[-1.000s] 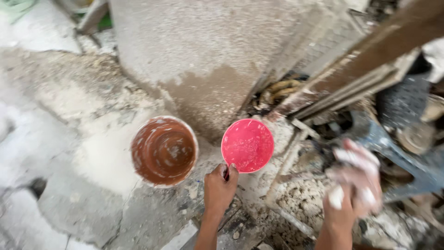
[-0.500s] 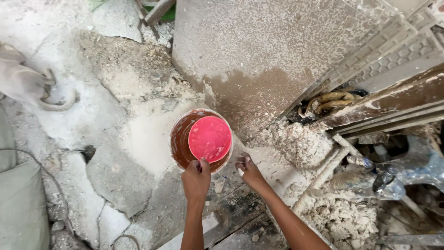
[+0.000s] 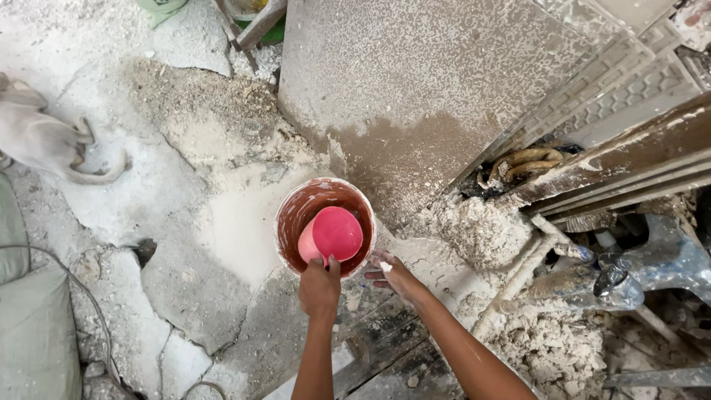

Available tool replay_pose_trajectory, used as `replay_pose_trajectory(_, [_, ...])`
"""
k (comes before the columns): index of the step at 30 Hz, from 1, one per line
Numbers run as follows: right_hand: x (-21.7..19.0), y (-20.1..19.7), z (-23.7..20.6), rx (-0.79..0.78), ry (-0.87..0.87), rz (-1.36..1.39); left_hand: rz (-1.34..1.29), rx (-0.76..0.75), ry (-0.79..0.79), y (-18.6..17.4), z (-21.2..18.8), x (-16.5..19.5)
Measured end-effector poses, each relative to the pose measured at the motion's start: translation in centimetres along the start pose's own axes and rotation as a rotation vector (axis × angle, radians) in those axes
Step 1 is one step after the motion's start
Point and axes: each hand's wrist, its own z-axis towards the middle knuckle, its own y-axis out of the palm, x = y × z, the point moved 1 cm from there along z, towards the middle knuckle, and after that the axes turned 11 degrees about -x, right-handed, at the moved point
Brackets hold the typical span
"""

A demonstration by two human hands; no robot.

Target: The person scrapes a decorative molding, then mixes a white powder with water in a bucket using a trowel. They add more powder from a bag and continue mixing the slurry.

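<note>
My left hand [image 3: 319, 287] grips the handle of a pink plastic cup [image 3: 331, 235], which sits tilted inside a brown, mud-stained bucket [image 3: 295, 214] on the dusty ground. My right hand [image 3: 392, 272] rests with fingers spread on the ground just right of the bucket's rim and holds nothing; white paste clings to its fingers.
A large wet-stained concrete slab [image 3: 415, 89] leans behind the bucket. Patterned panels and muddy beams [image 3: 629, 148] lie at right, over piles of whitish rubble [image 3: 548, 341]. A dog's hind part [image 3: 44, 144] shows at left, grey sacks [image 3: 33, 326] and a cable at lower left.
My left hand has lowered the pink cup deeper into the bucket and tilted it. My right hand has stayed on the ground beside the bucket.
</note>
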Motion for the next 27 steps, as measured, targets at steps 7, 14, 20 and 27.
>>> replay_pose_trajectory(7, [0.6,-0.5,-1.3,0.013,-0.011,0.051,0.184,0.031,0.067,1.1,0.1,0.1])
replay_pose_trajectory(14, [2.8,-3.6,-2.6,0.209,-0.128,0.138,0.277,0.076,0.101,1.2,-0.4,-0.7])
replay_pose_trajectory(20, [4.6,-6.3,-4.0,0.308,-0.169,0.198,0.295,0.117,0.118,1.7,-0.3,-1.8])
replay_pose_trajectory(27, [6.3,-11.3,-10.4,0.422,-0.333,0.278,0.261,0.296,0.318,3.8,-1.4,-1.3])
